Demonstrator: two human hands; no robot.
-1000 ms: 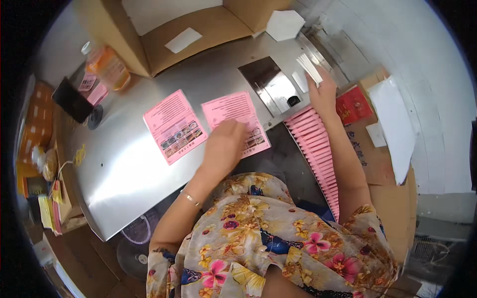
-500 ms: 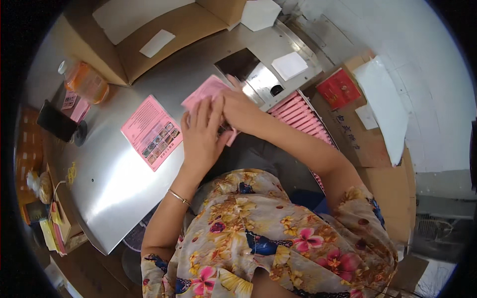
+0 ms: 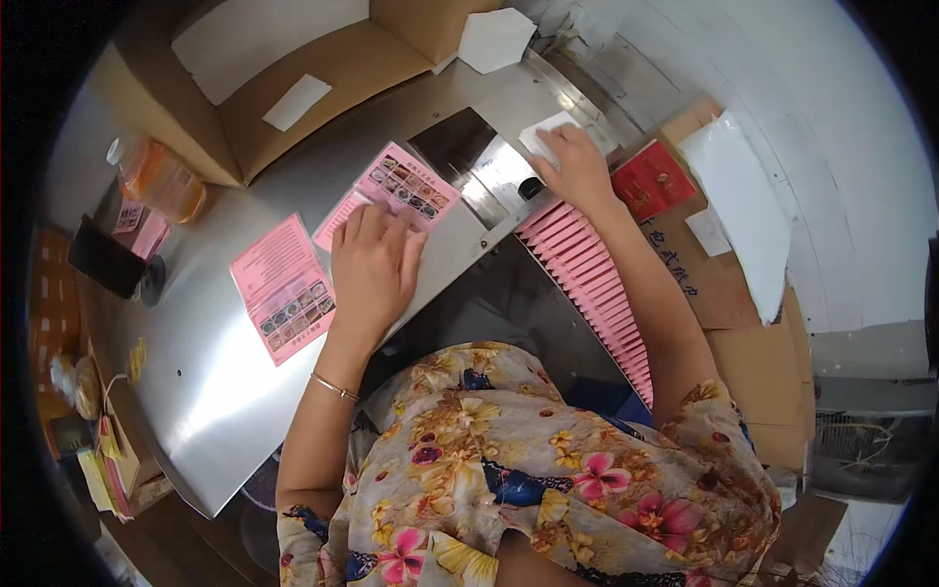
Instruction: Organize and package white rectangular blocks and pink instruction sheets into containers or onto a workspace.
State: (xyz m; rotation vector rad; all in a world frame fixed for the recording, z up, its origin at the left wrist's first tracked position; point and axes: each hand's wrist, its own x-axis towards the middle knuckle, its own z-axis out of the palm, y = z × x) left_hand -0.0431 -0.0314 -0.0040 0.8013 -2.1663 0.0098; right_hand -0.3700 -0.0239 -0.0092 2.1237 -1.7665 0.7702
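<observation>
My left hand (image 3: 375,269) rests on a pink printed sheet (image 3: 419,186) with rows of small food pictures, its fingers extended over the near part. The sheet lies on the metal table, partly covered by that hand. A second pink printed sheet (image 3: 274,269) lies just left of it, creased across the middle. Farther right, my right hand (image 3: 582,171) reaches onto a small stack of white paper (image 3: 536,140). Its fingertips touch the paper and the thumb is held apart. Below that arm, a long row of pink folded pieces (image 3: 592,284) stands packed side by side.
A dark glossy panel (image 3: 460,147) is set into the metal table (image 3: 205,362). At the far side stands an open cardboard box (image 3: 293,64). An orange drink bottle (image 3: 161,181) and a phone on a stand (image 3: 103,259) are at left. A red packet (image 3: 653,181) lies on cardboard at right.
My hands were together over the pink sheet. My right hand has moved away to the right, onto the white paper. The pink sheet now lies on the table under my left hand.
</observation>
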